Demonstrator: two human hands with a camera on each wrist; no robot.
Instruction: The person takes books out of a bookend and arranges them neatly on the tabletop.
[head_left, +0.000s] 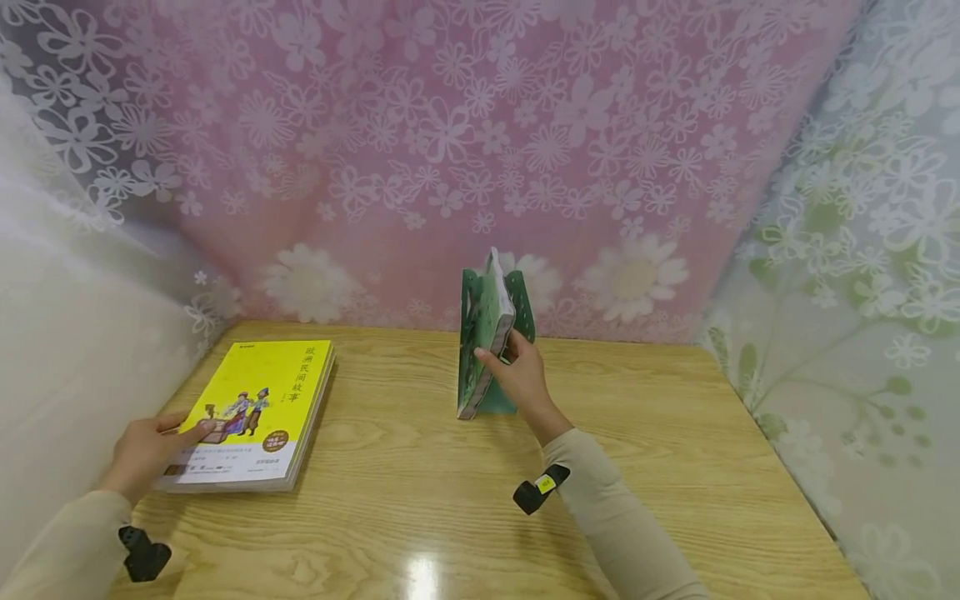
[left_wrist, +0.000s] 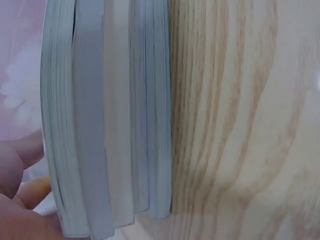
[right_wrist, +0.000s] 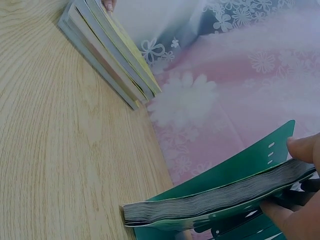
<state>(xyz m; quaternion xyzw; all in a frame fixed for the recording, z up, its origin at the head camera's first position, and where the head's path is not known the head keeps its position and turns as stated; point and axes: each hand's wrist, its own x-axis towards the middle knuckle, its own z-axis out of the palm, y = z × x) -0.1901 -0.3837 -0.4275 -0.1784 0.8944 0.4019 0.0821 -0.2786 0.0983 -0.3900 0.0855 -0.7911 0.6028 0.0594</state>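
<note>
On the left, a yellow-covered book (head_left: pixel 255 375) lies on top of a flat stack of several books (left_wrist: pixel 117 100). My left hand (head_left: pixel 146 450) grips it at the near left edge, thumb over the cover and fingers at the side. Near the back middle, my right hand (head_left: pixel 528 379) holds a thick green book (head_left: pixel 489 321) upright by its edges, thumb on one side and fingers on the other. A green bookend (right_wrist: pixel 240 162) with cut-out slots stands around this book, one panel on each side. The right fingertips are partly hidden behind the book.
Everything sits on a wood-grain table (head_left: pixel 390 475). A pink flowered curtain (head_left: pixel 420 167) hangs along its back edge, and a pale flowered one (head_left: pixel 847 333) along the right. A whitish wall (head_left: pixel 82 308) borders the left side.
</note>
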